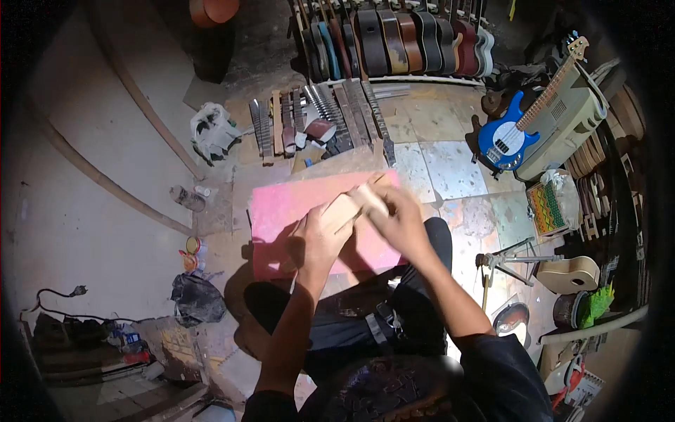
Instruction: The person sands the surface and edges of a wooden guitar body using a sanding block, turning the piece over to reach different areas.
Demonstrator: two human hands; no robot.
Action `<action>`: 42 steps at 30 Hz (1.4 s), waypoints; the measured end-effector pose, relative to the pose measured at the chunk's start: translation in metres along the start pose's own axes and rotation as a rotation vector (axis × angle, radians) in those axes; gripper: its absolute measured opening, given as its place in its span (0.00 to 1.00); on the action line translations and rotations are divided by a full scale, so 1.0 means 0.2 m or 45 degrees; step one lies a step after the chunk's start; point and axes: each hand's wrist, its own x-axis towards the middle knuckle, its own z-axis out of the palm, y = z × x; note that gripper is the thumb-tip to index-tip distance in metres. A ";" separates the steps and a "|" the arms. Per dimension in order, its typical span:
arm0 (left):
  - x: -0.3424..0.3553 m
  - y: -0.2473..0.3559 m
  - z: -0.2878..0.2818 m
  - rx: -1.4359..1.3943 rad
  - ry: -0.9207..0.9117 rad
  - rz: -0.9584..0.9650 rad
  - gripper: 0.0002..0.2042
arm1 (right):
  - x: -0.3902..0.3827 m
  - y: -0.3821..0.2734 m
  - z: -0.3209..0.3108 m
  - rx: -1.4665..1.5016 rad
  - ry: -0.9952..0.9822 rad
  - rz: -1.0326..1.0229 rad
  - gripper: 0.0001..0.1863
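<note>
There's a black bag (198, 299) left of the pink board (269, 211), left hand (322, 245) gripping a wooden piece (340, 213) above that board, right hand (402, 221), blurred, wrapped round a pale block (373, 200) against it, blue guitar (502, 139) off to the board's right

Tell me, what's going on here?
Someone is handling a pale, wood-like piece over a pink board. The left hand grips it; the right hand, blurred, holds a small pale piece at its right end. Guitars stand in a row beyond.
</note>
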 end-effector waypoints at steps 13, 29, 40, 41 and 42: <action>0.12 0.13 -0.14 0.418 -0.103 -0.144 0.24 | -0.04 0.00 0.26 0.053 0.465 -0.202 0.24; 0.19 0.07 -0.16 0.336 -0.168 -0.189 0.24 | -0.04 0.04 0.53 0.053 0.773 -0.278 0.26; 0.23 0.04 -0.25 0.259 -0.320 0.024 0.25 | 0.07 0.14 0.57 -0.052 0.885 -0.424 0.22; 0.25 0.05 -0.25 0.287 -0.336 0.077 0.24 | 0.11 0.18 0.55 0.193 0.786 -0.041 0.23; 0.25 0.05 -0.25 0.313 -0.357 0.119 0.24 | 0.11 0.17 0.57 0.255 0.861 0.038 0.24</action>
